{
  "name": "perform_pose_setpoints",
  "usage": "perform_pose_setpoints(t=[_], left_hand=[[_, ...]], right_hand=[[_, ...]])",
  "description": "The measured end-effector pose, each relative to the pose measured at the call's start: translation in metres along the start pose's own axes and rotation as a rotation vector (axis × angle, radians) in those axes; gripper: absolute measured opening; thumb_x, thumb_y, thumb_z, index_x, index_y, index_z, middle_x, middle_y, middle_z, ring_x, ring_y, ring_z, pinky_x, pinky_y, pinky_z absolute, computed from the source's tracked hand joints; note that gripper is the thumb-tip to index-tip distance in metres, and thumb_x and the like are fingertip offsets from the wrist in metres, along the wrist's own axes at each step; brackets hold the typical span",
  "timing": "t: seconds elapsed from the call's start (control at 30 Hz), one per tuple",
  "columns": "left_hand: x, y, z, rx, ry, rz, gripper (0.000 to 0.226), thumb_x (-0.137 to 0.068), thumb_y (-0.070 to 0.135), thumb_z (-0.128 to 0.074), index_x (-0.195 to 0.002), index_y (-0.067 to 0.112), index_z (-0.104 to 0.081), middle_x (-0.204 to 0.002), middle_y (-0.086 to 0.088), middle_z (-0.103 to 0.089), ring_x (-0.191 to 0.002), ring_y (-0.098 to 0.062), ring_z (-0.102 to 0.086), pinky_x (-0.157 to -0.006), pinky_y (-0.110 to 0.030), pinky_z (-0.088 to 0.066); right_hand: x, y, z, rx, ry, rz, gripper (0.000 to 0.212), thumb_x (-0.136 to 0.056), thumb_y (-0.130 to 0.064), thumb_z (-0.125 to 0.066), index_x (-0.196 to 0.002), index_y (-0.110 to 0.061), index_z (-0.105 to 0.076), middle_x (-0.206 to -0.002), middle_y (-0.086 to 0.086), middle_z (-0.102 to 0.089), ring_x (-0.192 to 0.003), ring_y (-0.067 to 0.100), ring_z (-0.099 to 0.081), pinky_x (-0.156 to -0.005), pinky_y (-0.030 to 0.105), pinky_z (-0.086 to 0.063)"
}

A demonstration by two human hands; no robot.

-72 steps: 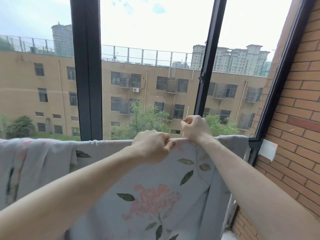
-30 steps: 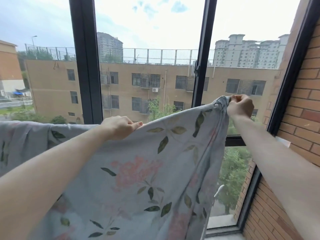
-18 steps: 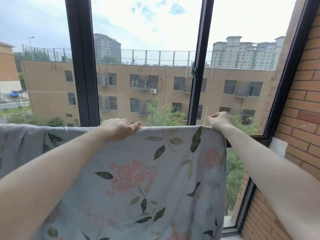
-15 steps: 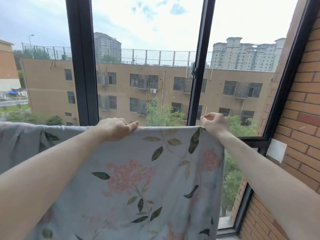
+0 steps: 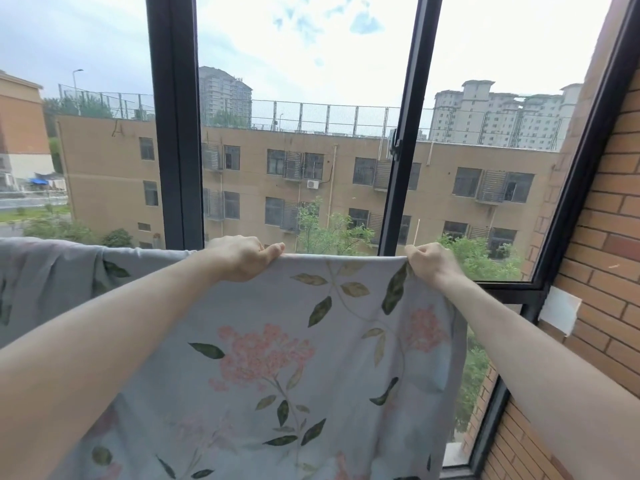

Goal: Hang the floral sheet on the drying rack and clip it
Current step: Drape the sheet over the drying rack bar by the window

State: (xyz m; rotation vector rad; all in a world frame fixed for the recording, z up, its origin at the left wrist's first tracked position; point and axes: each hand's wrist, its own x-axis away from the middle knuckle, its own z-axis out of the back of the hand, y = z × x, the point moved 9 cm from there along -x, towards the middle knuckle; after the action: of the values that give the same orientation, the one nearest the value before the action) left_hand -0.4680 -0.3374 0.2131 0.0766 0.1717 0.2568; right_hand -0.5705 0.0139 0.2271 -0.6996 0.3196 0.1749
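The floral sheet (image 5: 311,358), pale grey-blue with pink blossoms and green leaves, hangs in front of the window, its top edge stretched level. My left hand (image 5: 242,258) grips that top edge near the middle. My right hand (image 5: 427,263) pinches the sheet's upper right corner. More of the sheet (image 5: 52,271) lies bunched to the left. The drying rack is hidden under the cloth, and no clip shows.
A dark-framed window with two uprights (image 5: 176,133) (image 5: 405,133) stands just behind the sheet. A brick wall (image 5: 606,271) closes in the right side, with a white patch (image 5: 559,311) stuck on it. Outside are buildings and trees.
My right hand, which held the corner raised high a second ago, has come down level with the left. The top edge is now pulled straight and taut.
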Motion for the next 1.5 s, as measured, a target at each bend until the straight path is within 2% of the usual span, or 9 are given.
perform_pose_setpoints(t=[0.1,0.2,0.3,0.6,0.8,1.1,1.27,1.4,1.5], left_hand=[[-0.001,0.001,0.001,-0.006,0.010,-0.007,0.078,-0.098,0.077,-0.010,-0.115,0.027,-0.068,-0.126,-0.003,-0.065,-0.115,-0.027,-0.059,-0.100,-0.041,-0.046],[0.001,0.002,0.002,-0.010,0.020,-0.014,0.077,-0.099,0.075,-0.010,-0.114,0.026,-0.068,-0.129,-0.003,-0.065,-0.120,-0.027,-0.058,-0.101,-0.041,-0.045],[0.005,0.000,0.004,-0.020,0.050,-0.019,0.075,-0.101,0.073,-0.012,-0.096,0.024,-0.068,-0.116,-0.005,-0.069,-0.106,-0.029,-0.061,-0.094,-0.040,-0.047],[0.028,0.002,0.021,0.013,0.220,-0.069,0.074,-0.102,0.068,-0.024,-0.058,0.016,-0.052,-0.070,-0.002,-0.065,-0.068,-0.023,-0.062,-0.071,-0.036,-0.050],[0.051,-0.003,0.032,0.048,0.281,-0.087,0.074,-0.103,0.065,-0.030,-0.051,0.015,-0.047,-0.062,-0.002,-0.062,-0.057,-0.022,-0.059,-0.061,-0.033,-0.046],[0.063,-0.004,0.031,0.114,0.289,-0.112,0.068,-0.104,0.064,-0.032,-0.061,0.015,-0.052,-0.063,-0.001,-0.061,-0.061,-0.021,-0.058,-0.062,-0.034,-0.045],[0.077,-0.017,0.037,0.145,0.322,-0.127,0.042,-0.104,0.054,-0.040,-0.083,0.024,-0.062,-0.087,0.006,-0.066,-0.082,-0.021,-0.061,-0.071,-0.035,-0.043],[0.104,-0.066,0.058,0.152,0.441,-0.122,0.025,-0.098,0.048,-0.053,-0.110,0.030,-0.065,-0.116,0.009,-0.064,-0.107,-0.018,-0.058,-0.097,-0.039,-0.043],[0.137,-0.126,0.082,0.149,0.547,-0.012,0.024,-0.092,0.043,-0.063,-0.114,0.032,-0.063,-0.122,0.012,-0.061,-0.108,-0.017,-0.058,-0.093,-0.035,-0.044]], right_hand=[[0.010,-0.053,-0.020,-0.006,-0.007,0.193,0.044,-0.097,-0.034,-0.045,-0.062,-0.011,-0.055,-0.061,0.008,-0.060,-0.059,0.022,-0.052,-0.065,0.039,-0.044],[0.033,-0.086,-0.053,0.202,0.005,0.343,0.057,-0.104,-0.040,-0.039,-0.053,-0.017,-0.051,-0.057,-0.002,-0.058,-0.062,0.021,-0.056,-0.091,0.043,-0.041],[0.044,-0.094,-0.059,0.280,0.114,0.408,0.062,-0.106,-0.040,-0.034,-0.049,-0.020,-0.048,-0.056,-0.004,-0.055,-0.064,0.023,-0.056,-0.100,0.045,-0.039],[0.054,-0.103,-0.045,0.281,0.102,0.364,0.059,-0.102,-0.044,-0.034,-0.054,-0.018,-0.056,-0.061,0.002,-0.061,-0.062,0.026,-0.061,-0.069,0.035,-0.051],[0.070,-0.111,-0.036,0.273,0.052,0.377,0.059,-0.101,-0.040,-0.039,-0.050,-0.016,-0.055,-0.057,0.002,-0.060,-0.055,0.022,-0.059,-0.061,0.032,-0.048],[0.083,-0.118,-0.038,0.195,0.039,0.399,0.052,-0.102,-0.032,-0.047,-0.052,-0.016,-0.055,-0.054,0.000,-0.060,-0.053,0.020,-0.058,-0.052,0.030,-0.043],[0.102,-0.153,-0.062,0.121,0.018,0.494,0.045,-0.103,-0.034,-0.049,-0.060,-0.021,-0.057,-0.060,-0.006,-0.061,-0.057,0.012,-0.056,-0.052,0.028,-0.038],[0.114,-0.196,-0.094,0.043,-0.035,0.578,0.033,-0.102,-0.037,-0.053,-0.077,-0.021,-0.067,-0.074,-0.008,-0.068,-0.067,0.017,-0.063,-0.062,0.032,-0.048],[0.131,-0.236,-0.118,-0.038,-0.089,0.659,0.023,-0.101,-0.038,-0.054,-0.097,-0.026,-0.074,-0.099,-0.008,-0.073,-0.087,0.021,-0.067,-0.079,0.037,-0.055]])
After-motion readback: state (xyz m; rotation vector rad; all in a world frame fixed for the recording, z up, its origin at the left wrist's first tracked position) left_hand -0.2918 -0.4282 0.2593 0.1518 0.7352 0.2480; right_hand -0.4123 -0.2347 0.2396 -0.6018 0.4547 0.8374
